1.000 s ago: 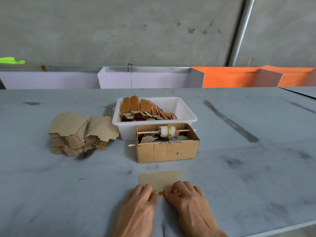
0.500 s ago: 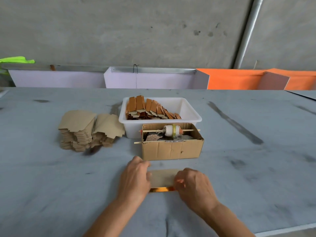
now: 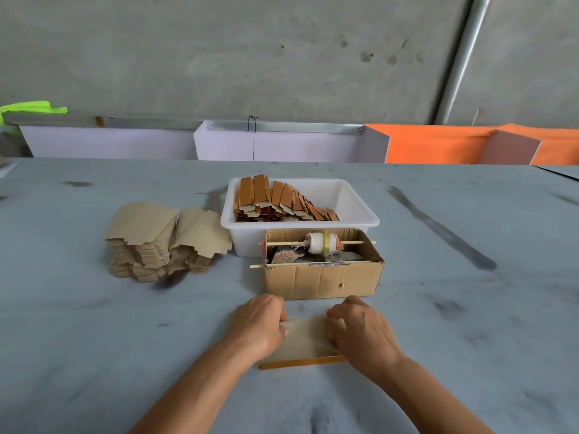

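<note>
Fingers [image 3: 277, 305] of left hand [image 3: 260, 327] curl over the card's [image 3: 305, 336] left end; right hand [image 3: 360, 333] grips the right end likewise. Card lies flat on grey table [image 3: 94, 355], orange edge nearest the person. White tub [image 3: 354, 208] holds folded orange pieces [image 3: 275, 202]. Paper stack [image 3: 150, 242] left of tub. Cardboard box [image 3: 322, 281] just beyond card. Spool [image 3: 319, 242] on stick across box.

Your grey table [image 3: 470, 324] bears stacked tan paper blanks [image 3: 156, 239], a white plastic tub [image 3: 351, 202], a brown cardboard box [image 3: 322, 280] and one tan sheet [image 3: 305, 338].
</note>
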Motion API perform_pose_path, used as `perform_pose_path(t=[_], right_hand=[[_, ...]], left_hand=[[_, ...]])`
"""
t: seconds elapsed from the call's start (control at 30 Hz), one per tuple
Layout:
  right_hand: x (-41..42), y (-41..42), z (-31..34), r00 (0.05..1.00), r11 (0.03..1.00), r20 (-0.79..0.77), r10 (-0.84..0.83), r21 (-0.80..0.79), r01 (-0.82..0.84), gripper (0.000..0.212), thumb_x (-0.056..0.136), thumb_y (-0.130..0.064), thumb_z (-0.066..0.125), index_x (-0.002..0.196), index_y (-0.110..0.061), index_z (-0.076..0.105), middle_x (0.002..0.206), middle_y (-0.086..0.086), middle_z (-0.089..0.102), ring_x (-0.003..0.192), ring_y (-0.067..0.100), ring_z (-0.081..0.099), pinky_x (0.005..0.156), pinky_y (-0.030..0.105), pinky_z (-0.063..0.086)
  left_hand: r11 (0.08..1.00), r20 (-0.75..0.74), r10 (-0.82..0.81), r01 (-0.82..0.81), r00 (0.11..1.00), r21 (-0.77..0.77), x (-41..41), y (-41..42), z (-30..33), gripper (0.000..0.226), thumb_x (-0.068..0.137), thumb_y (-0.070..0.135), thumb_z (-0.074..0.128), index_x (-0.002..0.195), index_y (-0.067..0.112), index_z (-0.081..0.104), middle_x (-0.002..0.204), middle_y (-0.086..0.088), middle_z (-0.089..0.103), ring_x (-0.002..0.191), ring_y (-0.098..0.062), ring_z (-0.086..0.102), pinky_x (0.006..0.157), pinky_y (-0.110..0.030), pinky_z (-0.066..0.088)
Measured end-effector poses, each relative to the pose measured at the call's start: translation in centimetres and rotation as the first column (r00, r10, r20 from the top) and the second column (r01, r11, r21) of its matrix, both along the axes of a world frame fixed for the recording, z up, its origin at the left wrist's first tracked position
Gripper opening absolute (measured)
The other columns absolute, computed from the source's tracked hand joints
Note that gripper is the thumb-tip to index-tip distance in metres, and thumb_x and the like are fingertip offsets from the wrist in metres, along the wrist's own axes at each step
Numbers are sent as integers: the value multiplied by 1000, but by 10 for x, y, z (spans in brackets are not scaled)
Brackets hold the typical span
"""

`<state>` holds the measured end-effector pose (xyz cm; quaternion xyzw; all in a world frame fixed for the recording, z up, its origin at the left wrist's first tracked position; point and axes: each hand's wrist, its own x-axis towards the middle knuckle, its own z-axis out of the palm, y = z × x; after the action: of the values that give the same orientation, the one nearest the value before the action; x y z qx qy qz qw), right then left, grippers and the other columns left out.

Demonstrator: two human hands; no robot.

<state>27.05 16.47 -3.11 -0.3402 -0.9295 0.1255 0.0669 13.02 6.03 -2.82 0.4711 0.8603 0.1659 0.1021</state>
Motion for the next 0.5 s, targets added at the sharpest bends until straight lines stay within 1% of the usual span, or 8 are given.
perform_pose_path(t=[0.03,0.07,0.13,0.2,0.27,0.37,0.43,0.5], right_hand=[[0,1,0,1000,1000,-12,16,-3,-16,21,91,-17,52,107,-14,65,116,1,52,96,23,59,80,32,50],[-1,2,0,999,999,-28,34,-7,-34,24,90,-16,54,113,-16,64,121,-1,51,100,23,58,83,32,49],[-4,6,1,995,997,-49,82,5,-82,38,90,-16,59,127,-19,58,129,-5,49,110,20,54,89,28,46],[-9,9,3,991,992,-54,123,43,-121,41,91,-15,57,131,-22,55,130,-6,52,116,18,48,92,25,43],[-13,10,2,988,987,-54,148,64,-144,35,93,-12,54,126,-23,59,125,-4,57,115,18,46,89,25,44],[-15,10,-4,981,978,-49,185,107,-179,28,94,-11,52,113,-24,66,115,-1,60,108,18,47,80,23,43],[-15,11,-6,978,976,-81,192,115,-182,26,93,-11,52,109,-24,68,111,-1,60,105,16,47,76,19,37],[-15,12,-8,974,975,-106,200,119,-187,26,92,-9,52,106,-23,69,108,-2,61,104,15,47,75,18,35]], left_hand=[[1000,12,6,-6,1000,7,-1,1,1,14,85,24,64,96,21,58,107,3,56,102,-19,53,83,-29,42],[1000,24,10,-10,1000,17,-2,2,2,15,83,23,67,94,22,58,105,4,55,101,-18,53,82,-28,43],[1000,53,11,-12,999,27,-3,2,4,15,79,21,69,88,24,57,98,6,53,96,-17,53,79,-27,44],[999,90,16,-19,996,41,-4,1,4,18,77,19,71,80,27,55,90,8,56,91,-17,56,74,-27,46],[997,103,9,-16,995,72,-5,1,2,22,75,17,73,73,28,53,80,10,57,82,-15,57,69,-25,46],[991,113,0,-15,994,132,-5,-1,-2,26,73,13,72,66,28,52,69,12,56,69,-11,54,59,-21,41],[986,117,-1,-18,993,165,-7,-2,-3,25,75,11,71,66,28,54,66,12,55,67,-10,54,58,-20,41],[984,122,-5,-17,993,179,-10,-2,-4,22,77,9,67,69,27,57,65,13,55,67,-10,55,60,-20,42]])
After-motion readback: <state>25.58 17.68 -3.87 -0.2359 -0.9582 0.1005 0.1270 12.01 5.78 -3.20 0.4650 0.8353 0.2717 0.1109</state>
